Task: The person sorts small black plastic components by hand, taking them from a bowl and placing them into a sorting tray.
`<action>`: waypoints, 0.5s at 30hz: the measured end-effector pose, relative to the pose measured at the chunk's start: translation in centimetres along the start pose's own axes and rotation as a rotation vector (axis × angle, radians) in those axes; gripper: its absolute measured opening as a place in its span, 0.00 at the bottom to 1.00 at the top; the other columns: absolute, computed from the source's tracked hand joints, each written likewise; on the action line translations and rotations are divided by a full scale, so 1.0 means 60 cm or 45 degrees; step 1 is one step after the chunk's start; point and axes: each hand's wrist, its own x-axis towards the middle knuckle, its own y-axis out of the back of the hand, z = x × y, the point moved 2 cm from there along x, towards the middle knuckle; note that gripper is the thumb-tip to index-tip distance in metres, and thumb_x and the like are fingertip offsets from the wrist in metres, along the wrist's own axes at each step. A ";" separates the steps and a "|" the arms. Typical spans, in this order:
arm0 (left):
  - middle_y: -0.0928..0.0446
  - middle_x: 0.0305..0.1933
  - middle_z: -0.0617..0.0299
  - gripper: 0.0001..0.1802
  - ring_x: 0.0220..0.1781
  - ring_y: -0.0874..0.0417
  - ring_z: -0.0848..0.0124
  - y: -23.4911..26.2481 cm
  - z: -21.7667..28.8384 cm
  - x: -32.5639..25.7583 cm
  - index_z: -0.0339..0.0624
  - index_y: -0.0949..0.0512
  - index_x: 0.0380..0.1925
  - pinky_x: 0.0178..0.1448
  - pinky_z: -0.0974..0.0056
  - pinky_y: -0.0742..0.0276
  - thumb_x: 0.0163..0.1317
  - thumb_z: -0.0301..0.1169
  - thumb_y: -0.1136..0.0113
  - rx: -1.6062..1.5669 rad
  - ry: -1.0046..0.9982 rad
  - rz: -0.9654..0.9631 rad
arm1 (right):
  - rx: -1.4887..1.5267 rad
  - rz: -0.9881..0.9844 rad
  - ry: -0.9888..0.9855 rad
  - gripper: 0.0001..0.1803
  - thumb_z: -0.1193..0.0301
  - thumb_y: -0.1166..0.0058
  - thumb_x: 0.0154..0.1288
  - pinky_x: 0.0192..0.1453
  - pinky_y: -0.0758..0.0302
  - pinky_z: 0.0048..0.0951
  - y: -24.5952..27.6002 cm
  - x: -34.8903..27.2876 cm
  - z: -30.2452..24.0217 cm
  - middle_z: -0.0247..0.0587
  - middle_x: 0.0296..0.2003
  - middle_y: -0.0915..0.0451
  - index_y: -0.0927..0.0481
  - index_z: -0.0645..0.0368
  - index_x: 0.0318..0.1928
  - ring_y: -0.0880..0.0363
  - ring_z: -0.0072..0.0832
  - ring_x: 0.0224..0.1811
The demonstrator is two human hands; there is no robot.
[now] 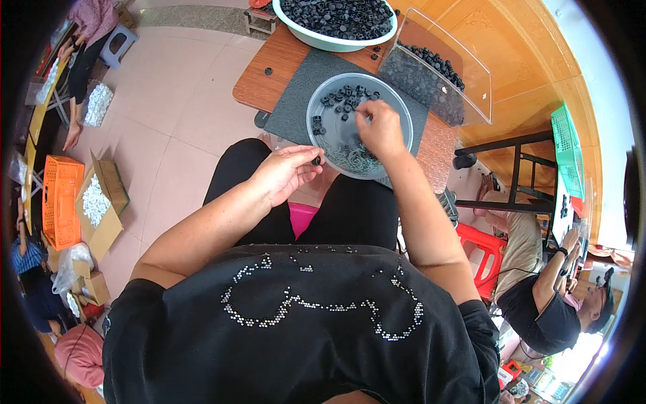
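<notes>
The left hand (286,174) pinches one small black cap (315,161) just outside the near-left rim of the clear round bowl (397,101). The right hand (379,128) reaches into the bowl, fingers curled narrow over the springs (355,159) at its near side; whether they grip one I cannot tell. Keeping the cap steady beside the rim looks wise.

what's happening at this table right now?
A seated person is working over a round clear plastic bowl on a grey mat. The left hand pinches a small black ring-shaped part near the bowl's rim. The right hand reaches into the bowl among loose black parts and a pile of small metal springs. A larger basin of black parts sits behind it.
</notes>
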 end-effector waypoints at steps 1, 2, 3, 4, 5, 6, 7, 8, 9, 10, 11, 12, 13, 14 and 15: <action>0.23 0.37 0.63 0.10 0.38 0.23 0.76 0.001 0.000 -0.001 0.37 0.24 0.41 0.40 0.74 0.25 0.63 0.31 0.46 0.005 -0.014 -0.019 | 0.142 0.007 -0.031 0.06 0.76 0.44 0.50 0.40 0.25 0.35 0.002 -0.018 -0.026 0.48 0.28 0.22 0.19 0.62 0.31 0.22 0.42 0.33; 0.23 0.37 0.63 0.10 0.38 0.23 0.76 0.000 0.001 -0.001 0.37 0.24 0.41 0.40 0.74 0.25 0.63 0.31 0.46 0.004 -0.016 -0.018 | 0.285 0.014 -0.063 0.07 0.77 0.44 0.50 0.39 0.24 0.34 0.006 -0.037 -0.057 0.48 0.28 0.21 0.19 0.62 0.32 0.21 0.42 0.31; 0.23 0.37 0.64 0.11 0.38 0.23 0.76 -0.003 0.001 -0.001 0.38 0.24 0.41 0.40 0.74 0.26 0.63 0.32 0.46 0.004 -0.017 -0.036 | 0.365 -0.014 -0.077 0.07 0.77 0.44 0.49 0.39 0.25 0.34 0.012 -0.056 -0.088 0.47 0.28 0.21 0.19 0.63 0.32 0.22 0.42 0.32; 0.23 0.37 0.65 0.11 0.38 0.24 0.77 -0.008 -0.002 -0.002 0.38 0.24 0.41 0.40 0.75 0.28 0.64 0.32 0.46 0.008 -0.013 -0.061 | 0.441 -0.038 -0.096 0.07 0.78 0.43 0.49 0.39 0.25 0.33 0.018 -0.076 -0.110 0.47 0.28 0.22 0.20 0.63 0.32 0.22 0.42 0.33; 0.23 0.37 0.65 0.11 0.38 0.24 0.77 -0.012 -0.003 -0.003 0.38 0.24 0.41 0.40 0.75 0.28 0.64 0.32 0.46 0.011 -0.011 -0.068 | 0.435 -0.031 -0.098 0.07 0.78 0.43 0.49 0.39 0.25 0.33 0.018 -0.091 -0.119 0.47 0.28 0.22 0.20 0.63 0.32 0.22 0.42 0.33; 0.23 0.38 0.65 0.11 0.38 0.24 0.77 -0.018 -0.006 -0.004 0.39 0.24 0.42 0.40 0.75 0.28 0.64 0.32 0.46 -0.023 -0.006 -0.108 | 0.406 -0.003 0.023 0.08 0.79 0.43 0.49 0.35 0.26 0.32 0.019 -0.104 -0.129 0.45 0.28 0.22 0.19 0.62 0.33 0.23 0.38 0.31; 0.23 0.38 0.66 0.11 0.39 0.24 0.78 -0.023 -0.008 -0.007 0.39 0.25 0.43 0.41 0.75 0.29 0.64 0.32 0.47 -0.055 -0.003 -0.148 | 0.376 0.026 0.145 0.09 0.80 0.43 0.50 0.31 0.27 0.31 0.021 -0.113 -0.135 0.44 0.28 0.22 0.19 0.62 0.35 0.24 0.35 0.29; 0.23 0.38 0.66 0.11 0.39 0.24 0.78 -0.026 -0.010 -0.011 0.39 0.25 0.43 0.41 0.75 0.29 0.64 0.32 0.47 -0.051 -0.004 -0.154 | 0.372 0.032 0.147 0.09 0.80 0.43 0.50 0.31 0.27 0.31 0.024 -0.118 -0.137 0.44 0.28 0.22 0.19 0.62 0.35 0.24 0.35 0.29; 0.23 0.38 0.65 0.11 0.38 0.24 0.77 -0.029 -0.012 -0.016 0.38 0.25 0.44 0.40 0.75 0.28 0.64 0.30 0.47 -0.101 -0.003 -0.155 | 0.277 0.072 0.295 0.09 0.81 0.43 0.49 0.32 0.27 0.32 0.028 -0.123 -0.141 0.44 0.28 0.22 0.20 0.63 0.35 0.24 0.36 0.29; 0.23 0.37 0.63 0.12 0.38 0.24 0.76 -0.030 -0.013 -0.020 0.37 0.25 0.46 0.40 0.75 0.27 0.63 0.28 0.47 -0.151 -0.002 -0.155 | 0.181 0.110 0.444 0.09 0.82 0.44 0.49 0.33 0.27 0.32 0.030 -0.129 -0.148 0.44 0.29 0.22 0.20 0.64 0.34 0.24 0.37 0.29; 0.23 0.37 0.63 0.12 0.38 0.24 0.76 -0.031 -0.013 -0.023 0.37 0.25 0.46 0.40 0.75 0.27 0.63 0.28 0.47 -0.147 -0.007 -0.158 | 0.219 0.112 0.413 0.10 0.83 0.44 0.48 0.36 0.27 0.33 0.035 -0.135 -0.157 0.45 0.29 0.22 0.20 0.66 0.34 0.24 0.41 0.30; 0.23 0.38 0.63 0.12 0.38 0.23 0.76 -0.031 -0.013 -0.025 0.37 0.26 0.46 0.40 0.75 0.27 0.63 0.28 0.47 -0.132 -0.015 -0.112 | 0.219 0.116 0.419 0.10 0.83 0.44 0.48 0.36 0.27 0.33 0.036 -0.137 -0.156 0.45 0.29 0.22 0.20 0.66 0.34 0.24 0.41 0.30; 0.23 0.38 0.63 0.12 0.39 0.23 0.76 -0.030 -0.013 -0.028 0.37 0.26 0.46 0.41 0.75 0.27 0.63 0.27 0.47 -0.118 -0.022 -0.065 | 0.248 0.121 0.413 0.09 0.83 0.44 0.49 0.36 0.27 0.31 0.037 -0.140 -0.154 0.44 0.29 0.22 0.20 0.66 0.34 0.23 0.38 0.30; 0.23 0.38 0.63 0.12 0.39 0.23 0.76 -0.031 -0.012 -0.032 0.37 0.26 0.46 0.41 0.75 0.27 0.63 0.27 0.47 -0.114 -0.026 -0.066 | 0.278 0.125 0.407 0.08 0.83 0.45 0.50 0.36 0.27 0.29 0.039 -0.143 -0.154 0.44 0.30 0.22 0.20 0.66 0.34 0.23 0.35 0.30; 0.23 0.38 0.64 0.12 0.39 0.23 0.76 -0.033 -0.009 -0.036 0.38 0.26 0.46 0.42 0.75 0.27 0.63 0.27 0.47 -0.078 -0.037 -0.107 | 0.279 0.129 0.412 0.08 0.83 0.45 0.50 0.36 0.27 0.29 0.043 -0.146 -0.157 0.44 0.30 0.22 0.20 0.66 0.34 0.23 0.35 0.30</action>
